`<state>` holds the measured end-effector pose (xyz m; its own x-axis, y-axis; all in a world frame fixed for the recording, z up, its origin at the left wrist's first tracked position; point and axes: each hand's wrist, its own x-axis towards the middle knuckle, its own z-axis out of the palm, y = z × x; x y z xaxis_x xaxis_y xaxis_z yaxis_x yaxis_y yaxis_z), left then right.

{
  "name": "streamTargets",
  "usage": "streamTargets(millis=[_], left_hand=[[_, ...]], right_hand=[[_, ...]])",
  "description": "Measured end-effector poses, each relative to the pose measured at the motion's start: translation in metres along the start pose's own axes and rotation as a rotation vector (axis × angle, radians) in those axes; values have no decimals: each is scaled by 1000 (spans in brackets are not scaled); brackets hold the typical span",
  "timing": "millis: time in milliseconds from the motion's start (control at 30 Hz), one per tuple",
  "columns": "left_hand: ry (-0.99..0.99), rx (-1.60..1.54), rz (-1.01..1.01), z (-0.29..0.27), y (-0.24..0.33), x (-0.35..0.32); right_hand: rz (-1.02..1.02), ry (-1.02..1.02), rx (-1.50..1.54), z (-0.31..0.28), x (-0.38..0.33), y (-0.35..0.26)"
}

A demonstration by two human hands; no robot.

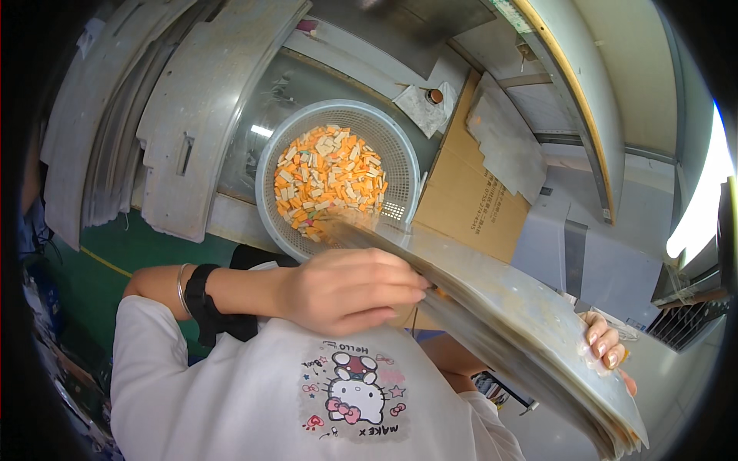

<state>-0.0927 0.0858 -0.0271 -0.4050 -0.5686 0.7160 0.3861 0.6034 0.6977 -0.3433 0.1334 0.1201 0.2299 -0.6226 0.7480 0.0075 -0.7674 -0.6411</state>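
Grey metal sheets [515,323], stacked and tilted, are running from centre toward five o'clock; the left hand [350,290] is pinching the stack's near edge, the right hand [607,349] is gripping its far edge. At twelve o'clock, a mesh basket [400,165] is holding orange and cream chips [329,180].

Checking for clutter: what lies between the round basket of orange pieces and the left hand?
In the head view, only the tip of the grey sheet stack lies between basket and left hand.
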Motion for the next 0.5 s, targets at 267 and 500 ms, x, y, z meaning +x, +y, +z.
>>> streamTargets(millis=[267,500], left_hand=[[49,-199,-480,8,6,4],[-66,-150,-279,10,-1,12]], right_hand=[[170,-24,1,-2,0,-11],[197,-15,53,-2,-1,-7]])
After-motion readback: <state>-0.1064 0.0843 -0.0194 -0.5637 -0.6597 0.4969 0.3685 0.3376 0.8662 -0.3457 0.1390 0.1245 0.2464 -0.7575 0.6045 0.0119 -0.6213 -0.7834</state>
